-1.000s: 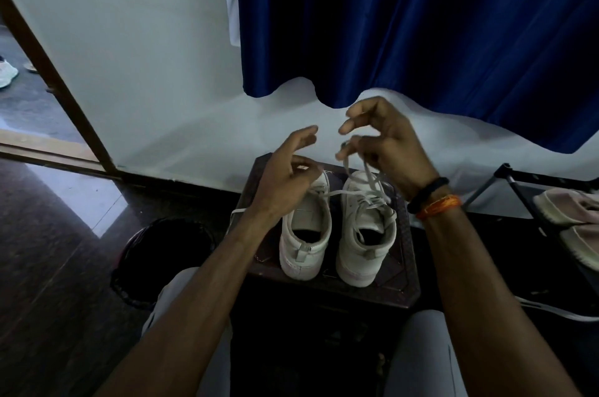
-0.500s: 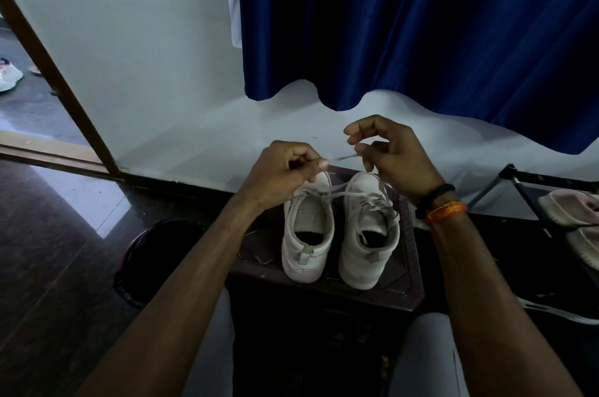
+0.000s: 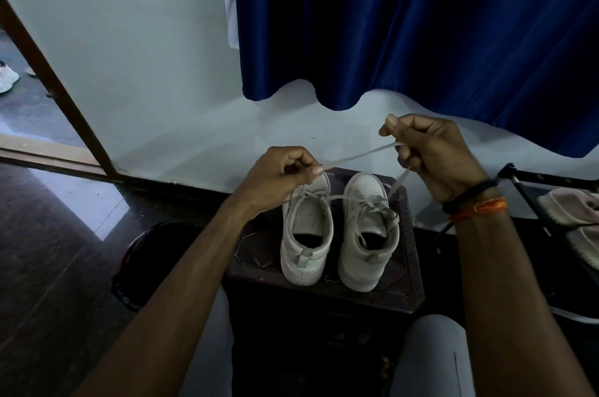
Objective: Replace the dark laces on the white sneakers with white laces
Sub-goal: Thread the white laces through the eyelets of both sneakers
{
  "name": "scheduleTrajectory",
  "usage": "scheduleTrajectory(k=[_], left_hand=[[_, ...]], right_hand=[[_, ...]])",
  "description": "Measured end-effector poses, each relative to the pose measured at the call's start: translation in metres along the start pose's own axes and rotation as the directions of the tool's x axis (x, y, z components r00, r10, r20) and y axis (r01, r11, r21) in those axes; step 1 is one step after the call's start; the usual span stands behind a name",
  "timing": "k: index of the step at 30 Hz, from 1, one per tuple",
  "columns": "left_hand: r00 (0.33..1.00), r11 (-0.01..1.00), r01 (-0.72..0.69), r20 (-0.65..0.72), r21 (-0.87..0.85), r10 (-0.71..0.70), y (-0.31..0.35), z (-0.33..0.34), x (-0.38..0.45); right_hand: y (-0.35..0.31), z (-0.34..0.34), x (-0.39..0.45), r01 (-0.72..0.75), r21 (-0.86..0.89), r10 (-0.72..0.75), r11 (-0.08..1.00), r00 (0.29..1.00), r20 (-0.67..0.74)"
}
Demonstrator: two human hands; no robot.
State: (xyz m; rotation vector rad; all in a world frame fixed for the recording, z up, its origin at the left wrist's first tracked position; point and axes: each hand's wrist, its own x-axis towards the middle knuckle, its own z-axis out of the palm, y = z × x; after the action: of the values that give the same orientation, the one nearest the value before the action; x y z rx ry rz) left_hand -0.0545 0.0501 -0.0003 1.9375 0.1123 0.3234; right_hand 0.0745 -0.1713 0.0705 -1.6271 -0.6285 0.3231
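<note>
Two white sneakers stand heels toward me on a dark stool (image 3: 408, 286): the left sneaker (image 3: 306, 234) and the right sneaker (image 3: 368, 231). A white lace (image 3: 356, 155) runs from the right sneaker's eyelets and stretches taut between my hands above the toes. My left hand (image 3: 278, 176) pinches one part of the lace over the left sneaker's toe. My right hand (image 3: 431, 153) grips the other part, held higher and to the right, with a lace strand hanging from it to the right sneaker. No dark lace is visible.
A blue curtain (image 3: 421, 24) hangs over the white wall behind. A black bin (image 3: 142, 260) sits on the floor to the left of the stool. A rack (image 3: 531, 189) with pink shoes (image 3: 570, 205) stands at the right. A doorway (image 3: 48, 82) opens at the left.
My hands have moved apart and pulled the lace taut. The right hand rose up and to the right; the left hand stayed over the left sneaker's toe.
</note>
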Motion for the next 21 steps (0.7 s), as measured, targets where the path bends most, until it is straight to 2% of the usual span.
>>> scheduleTrajectory(k=[3,6,8,11,13,15,16,18,20,21], left_hand=[[1.0,0.992,0.005,0.029,0.126,-0.009,-0.003,-0.005,0.001],[1.0,0.982,0.027,-0.006,0.185,-0.027,-0.004,-0.012,0.0],[0.997,0.985,0.046,-0.065,0.166,-0.035,-0.002,-0.013,0.0],[0.989,0.996,0.062,-0.136,0.07,-0.052,0.001,-0.011,0.004],[0.989,0.997,0.076,-0.123,-0.012,-0.077,0.005,-0.009,0.006],[0.991,0.994,0.091,-0.095,-0.067,-0.097,0.011,-0.005,0.008],[0.991,0.993,0.094,-0.084,-0.074,-0.1,0.013,-0.002,0.009],[0.994,0.993,0.094,-0.056,-0.065,-0.098,0.017,0.003,0.011],[0.994,0.993,0.107,-0.015,-0.048,-0.108,0.018,0.006,0.013],[0.993,0.992,0.119,0.002,-0.049,-0.119,0.018,0.007,0.013]], right_hand=[[0.003,-0.008,0.003,0.017,-0.039,-0.02,0.999,0.997,-0.075],[0.014,-0.011,0.006,0.028,-0.226,-0.065,0.974,0.986,-0.156],[0.024,-0.012,0.009,0.016,-0.379,-0.094,0.925,0.978,-0.186],[0.038,-0.013,0.014,-0.009,-0.604,-0.125,0.797,0.976,-0.179],[0.045,-0.005,0.016,0.016,-0.757,-0.141,0.653,0.985,-0.1],[0.045,0.01,0.016,0.063,-0.806,-0.153,0.589,0.988,-0.035],[0.042,0.018,0.014,0.091,-0.78,-0.157,0.619,0.988,-0.009],[0.03,0.036,0.011,0.155,-0.637,-0.141,0.755,0.987,0.073],[0.021,0.053,0.007,0.176,-0.464,-0.079,0.868,0.972,0.221],[0.02,0.06,0.005,0.183,-0.428,-0.063,0.885,0.958,0.279]])
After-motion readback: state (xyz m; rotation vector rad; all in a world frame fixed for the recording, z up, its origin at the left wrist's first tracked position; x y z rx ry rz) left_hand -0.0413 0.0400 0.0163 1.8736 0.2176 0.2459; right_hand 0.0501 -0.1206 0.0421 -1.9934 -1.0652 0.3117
